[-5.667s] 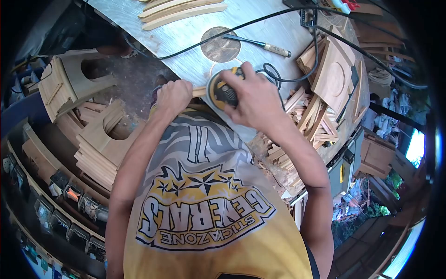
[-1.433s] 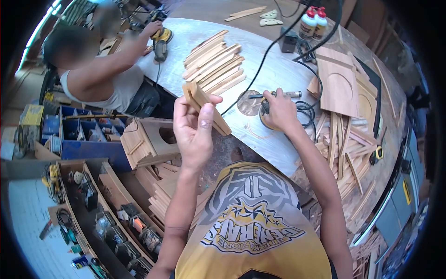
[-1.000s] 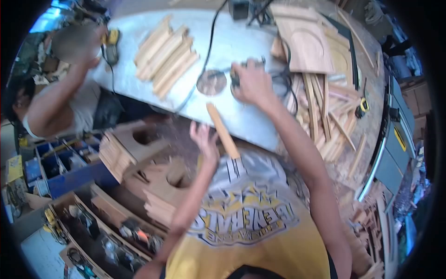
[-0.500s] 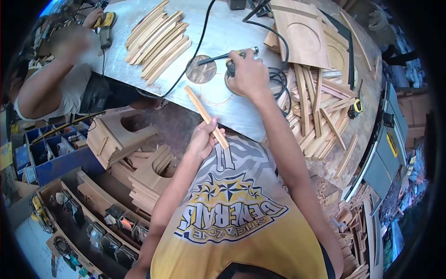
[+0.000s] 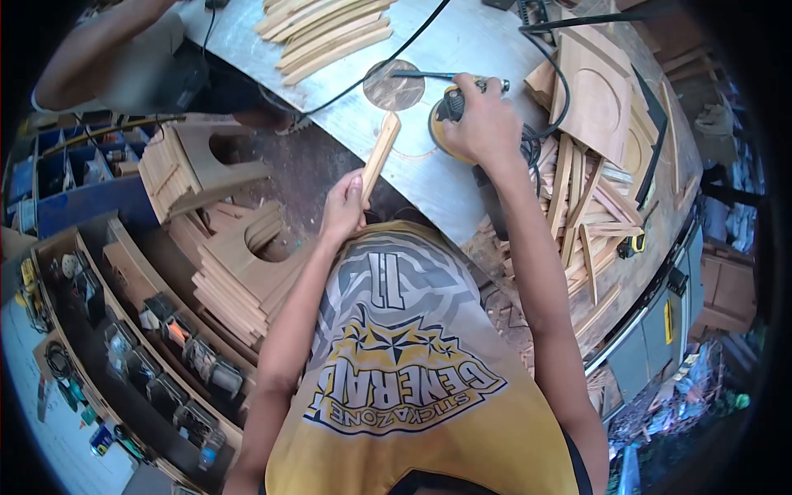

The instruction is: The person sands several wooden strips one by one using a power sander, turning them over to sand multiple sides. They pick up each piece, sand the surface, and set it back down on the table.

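Note:
My left hand (image 5: 345,206) is closed around the lower end of a narrow wooden strip (image 5: 381,153), whose far end points up over the edge of the metal-topped table (image 5: 342,124). My right hand (image 5: 488,124) grips a yellow and black sander (image 5: 450,106) from above, at the table's right part. Its underside is hidden. A brown round patch (image 5: 394,91) in the tabletop lies left of the sander, with a dark hose or bar reaching across it. Curved wooden strips (image 5: 330,37) are laid in a row at the far side.
Wooden panels with oval cutouts (image 5: 590,91) and a jumbled heap of strips (image 5: 577,214) lie to the right, near a yellow tape measure (image 5: 634,245). Black cables cross the table. Cut panels (image 5: 235,272) and tool bins stand lower left. Another person's arm (image 5: 99,41) is at upper left.
The wooden strip has swung from leaning left to leaning right, with my left hand turned along with it. My right hand still holds the sander. The whole view has shifted.

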Demonstrator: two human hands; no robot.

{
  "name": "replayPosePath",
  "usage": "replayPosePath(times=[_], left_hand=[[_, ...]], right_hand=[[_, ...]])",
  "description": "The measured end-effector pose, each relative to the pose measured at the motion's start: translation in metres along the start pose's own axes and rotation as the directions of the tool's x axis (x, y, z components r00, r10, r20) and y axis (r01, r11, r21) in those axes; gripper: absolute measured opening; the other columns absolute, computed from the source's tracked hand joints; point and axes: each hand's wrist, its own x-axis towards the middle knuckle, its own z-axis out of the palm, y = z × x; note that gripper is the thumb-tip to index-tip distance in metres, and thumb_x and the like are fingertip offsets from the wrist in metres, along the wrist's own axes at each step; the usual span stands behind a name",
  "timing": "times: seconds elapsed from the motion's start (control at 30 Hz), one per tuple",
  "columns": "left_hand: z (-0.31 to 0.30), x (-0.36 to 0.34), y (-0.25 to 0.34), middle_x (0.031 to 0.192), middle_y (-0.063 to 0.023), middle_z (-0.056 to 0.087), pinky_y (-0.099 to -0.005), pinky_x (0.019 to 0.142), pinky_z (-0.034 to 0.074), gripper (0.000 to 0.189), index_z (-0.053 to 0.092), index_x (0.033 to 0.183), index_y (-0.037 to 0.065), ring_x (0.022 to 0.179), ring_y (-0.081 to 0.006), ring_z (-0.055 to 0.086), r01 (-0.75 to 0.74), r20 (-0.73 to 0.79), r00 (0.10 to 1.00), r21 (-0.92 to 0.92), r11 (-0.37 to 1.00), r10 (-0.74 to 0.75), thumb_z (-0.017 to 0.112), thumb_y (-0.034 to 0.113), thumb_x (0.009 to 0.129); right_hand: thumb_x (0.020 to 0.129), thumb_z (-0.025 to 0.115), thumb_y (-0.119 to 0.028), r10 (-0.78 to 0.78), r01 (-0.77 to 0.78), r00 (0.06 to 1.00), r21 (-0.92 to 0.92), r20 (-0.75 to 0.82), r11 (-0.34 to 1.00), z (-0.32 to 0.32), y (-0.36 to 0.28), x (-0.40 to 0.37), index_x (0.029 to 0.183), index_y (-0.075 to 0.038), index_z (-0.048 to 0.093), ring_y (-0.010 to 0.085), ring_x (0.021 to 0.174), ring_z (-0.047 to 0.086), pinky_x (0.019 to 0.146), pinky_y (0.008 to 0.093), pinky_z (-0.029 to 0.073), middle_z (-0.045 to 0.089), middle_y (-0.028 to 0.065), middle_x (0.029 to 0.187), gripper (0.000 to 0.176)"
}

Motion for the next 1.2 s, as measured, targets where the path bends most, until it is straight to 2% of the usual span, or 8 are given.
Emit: replayPosePath(times=[0.13, 0.43, 0.5, 0.57, 0.67, 0.9, 1.03, 1.2], left_hand=[[-0.016, 0.023, -0.035, 0.079, -0.0005, 0.060, -0.0263, 0.068, 0.046, 0.032, 0.065, 0.121, 0.003, 0.075, -0.0079, 0.055, -0.127, 0.110, 0.987, 0.102, 0.987, 0.116, 0.046, 0.027, 0.112], [-0.042, 0.040, -0.020, 0.076, 0.0006, 0.054, -0.0272, 0.053, 0.042, 0.034, 0.059, 0.109, 0.003, 0.057, -0.0097, 0.047, -0.078, 0.388, 0.916, -0.069, 0.995, 0.099, 0.037, 0.029, 0.114], [-0.044, 0.050, -0.011, 0.071, 0.0002, 0.052, -0.0298, 0.054, 0.043, 0.034, 0.059, 0.102, 0.002, 0.058, -0.0098, 0.050, -0.241, 0.284, 0.945, 0.265, 0.934, 0.163, 0.039, 0.027, 0.113], [-0.045, 0.067, -0.016, 0.076, -0.0085, 0.064, -0.0399, 0.063, 0.051, 0.048, 0.066, 0.098, -0.001, 0.066, -0.0232, 0.064, -0.316, 0.243, 0.938, 0.310, 0.896, 0.247, 0.038, 0.036, 0.112], [-0.040, 0.070, 0.008, 0.094, -0.0314, 0.072, -0.0572, 0.091, 0.050, 0.081, 0.074, 0.092, -0.005, 0.096, -0.0536, 0.067, -0.070, -0.050, 0.991, 0.602, 0.795, 0.125, 0.030, 0.061, 0.107], [-0.069, 0.095, 0.010, 0.091, -0.0244, 0.068, -0.0505, 0.076, 0.049, 0.053, 0.067, 0.102, -0.002, 0.085, -0.0412, 0.067, -0.384, 0.470, 0.863, 0.371, 0.846, 0.186, 0.046, 0.047, 0.109], [-0.076, 0.101, 0.010, 0.086, -0.0211, 0.065, -0.0476, 0.074, 0.048, 0.041, 0.063, 0.109, -0.001, 0.080, -0.0371, 0.064, -0.351, 0.539, 0.829, 0.297, 0.888, 0.148, 0.051, 0.038, 0.108], [-0.061, 0.076, 0.024, 0.098, -0.0271, 0.069, -0.0548, 0.086, 0.052, 0.038, 0.065, 0.110, 0.002, 0.099, -0.0447, 0.067, -0.395, 0.314, 0.918, 0.709, 0.584, 0.240, 0.044, 0.034, 0.108]], right_hand=[[0.076, 0.079, -0.032, -0.039, 0.039, 0.998, -0.007, -0.039, 0.999, 0.005, 0.003, 0.000, 0.133, -0.021, 0.058, 0.0488, 0.094, 0.070, 0.081, 0.0551, 0.059, 0.058, 0.0255, 0.124, 0.062], [0.076, 0.081, -0.036, 0.081, -0.080, 0.997, -0.077, 0.010, 0.994, -0.003, -0.011, -0.004, 0.139, -0.023, 0.057, 0.0488, 0.101, 0.069, 0.086, 0.0522, 0.058, 0.058, 0.0294, 0.124, 0.069], [0.076, 0.081, -0.037, 0.090, -0.089, 0.996, -0.081, 0.001, 0.993, -0.005, -0.018, -0.010, 0.138, -0.025, 0.057, 0.0481, 0.101, 0.069, 0.088, 0.0521, 0.058, 0.060, 0.0276, 0.120, 0.068], [0.077, 0.081, -0.039, 0.105, -0.105, 0.994, -0.088, -0.008, 0.991, -0.004, -0.023, -0.012, 0.138, -0.027, 0.058, 0.0475, 0.101, 0.069, 0.089, 0.0520, 0.057, 0.062, 0.0257, 0.115, 0.066], [0.076, 0.082, -0.037, 0.085, -0.085, 0.996, -0.053, 0.002, 0.995, -0.001, -0.022, -0.009, 0.135, -0.023, 0.059, 0.0466, 0.102, 0.069, 0.091, 0.0507, 0.056, 0.063, 0.0260, 0.114, 0.065], [0.076, 0.081, -0.032, 0.022, -0.024, 1.000, -0.098, -0.016, 0.995, -0.027, -0.039, 0.006, 0.131, -0.018, 0.062, 0.0465, 0.096, 0.070, 0.087, 0.0516, 0.057, 0.062, 0.0262, 0.113, 0.060], [0.077, 0.081, -0.032, 0.013, -0.016, 1.000, -0.107, -0.026, 0.994, -0.037, -0.052, 0.008, 0.131, -0.018, 0.062, 0.0457, 0.096, 0.070, 0.087, 0.0519, 0.057, 0.063, 0.0254, 0.112, 0.059], [0.077, 0.082, -0.032, -0.133, 0.147, 0.984, -0.121, 0.118, 0.982, -0.024, -0.077, -0.005, 0.131, -0.017, 0.061, 0.0440, 0.095, 0.070, 0.086, 0.0508, 0.057, 0.062, 0.0235, 0.111, 0.060]])
